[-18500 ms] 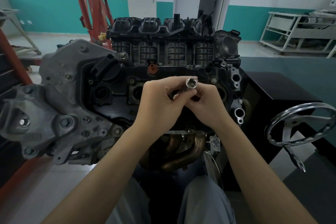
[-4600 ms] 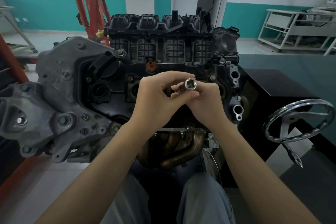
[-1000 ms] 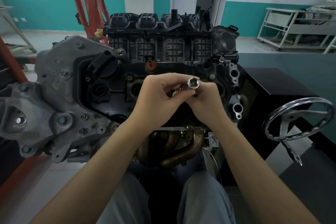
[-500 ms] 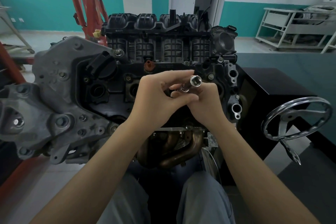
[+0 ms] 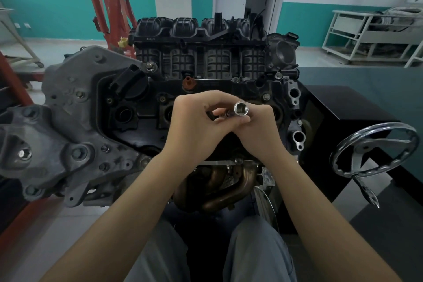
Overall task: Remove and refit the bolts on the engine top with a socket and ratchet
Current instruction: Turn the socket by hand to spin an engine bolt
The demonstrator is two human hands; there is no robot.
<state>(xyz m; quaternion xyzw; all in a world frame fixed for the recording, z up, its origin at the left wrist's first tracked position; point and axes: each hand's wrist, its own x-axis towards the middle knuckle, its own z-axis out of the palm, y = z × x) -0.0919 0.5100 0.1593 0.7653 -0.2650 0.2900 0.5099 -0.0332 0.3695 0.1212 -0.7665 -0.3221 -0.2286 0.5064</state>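
1. Head view: both hands meet in front of the engine (image 5: 137,107), held above its black top cover
2. Left hand (image 5: 194,126) fingers curled, thumb and fingertips pinching the dark shaft end of the tool just left of the socket (image 5: 241,109)
3. Right hand (image 5: 258,130) curled under and around the socket, gripping it from the right and below
4. Socket is chrome, open end facing up toward the camera, sits between the two hands, touching both
5. Ratchet mostly hidden by fingers, only a short dark and metal bit shows left of the socket; can't tell its full shape
6. Bolt (image 5: 266,97) on the cover, just right of and behind the socket, apart from it
7. Orange cap (image 5: 188,82) on the cover behind the hands
8. Black oil cap (image 5: 130,82) at left of the cover
9. Intake manifold (image 5: 199,52) at the back of the engine
10. Exhaust pipes (image 5: 229,188) below the wrists
11. Chrome handwheel (image 5: 375,151) well to the right
12. Red hoist (image 5: 107,7) behind left
13. White rack (image 5: 370,36) at far right
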